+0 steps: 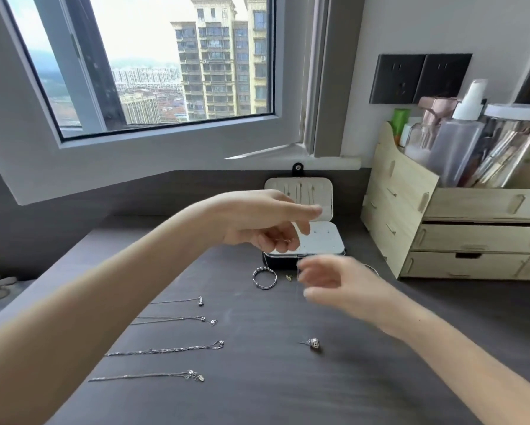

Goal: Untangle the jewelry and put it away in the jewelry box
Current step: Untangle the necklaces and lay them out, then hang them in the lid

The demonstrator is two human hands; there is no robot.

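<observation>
My left hand (257, 222) pinches a thin chain (297, 282) by the jewelry box (279, 263) (my right hand (334, 283) is too blurry to tell), so a hard tug could knot it.

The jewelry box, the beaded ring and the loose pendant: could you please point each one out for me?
jewelry box (300, 190), head view, on the open lid's pale lining.
beaded ring (262, 269), head view, on the beads along its far rim.
pendant (314, 344), head view, on its silver body.
</observation>
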